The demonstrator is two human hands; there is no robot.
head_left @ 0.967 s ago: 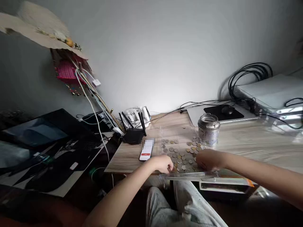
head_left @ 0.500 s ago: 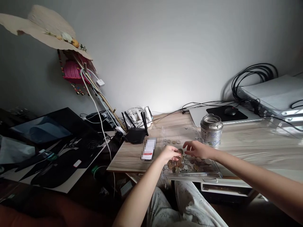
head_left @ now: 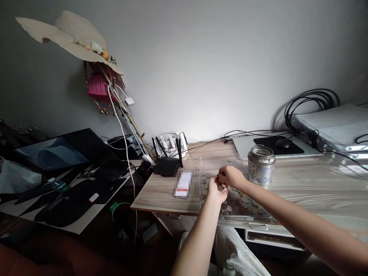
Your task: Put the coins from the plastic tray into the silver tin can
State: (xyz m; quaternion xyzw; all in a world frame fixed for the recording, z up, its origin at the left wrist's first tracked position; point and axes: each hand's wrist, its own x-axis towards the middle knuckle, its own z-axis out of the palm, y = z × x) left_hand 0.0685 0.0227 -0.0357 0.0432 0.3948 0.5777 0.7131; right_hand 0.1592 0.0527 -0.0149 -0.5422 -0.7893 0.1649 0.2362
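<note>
Room in a home, desk corner. Black router (head_left: pixel 167 167) on wood-grain desk (head_left: pixel 161 195) taken as landmark. Up and left of it: flower-trimmed straw sun hat (head_left: pixel 79 36) and pink woven bag (head_left: pixel 97 84) on a pegged stand (head_left: pixel 134 123). Farther left, a laptop (head_left: pixel 53 152) on a second desk (head_left: pixel 71 226). Right of it: loose coins (head_left: pixel 244 199), slotted metal coin tin (head_left: pixel 261 166); farther right, a computer mouse (head_left: pixel 283 143).
</note>
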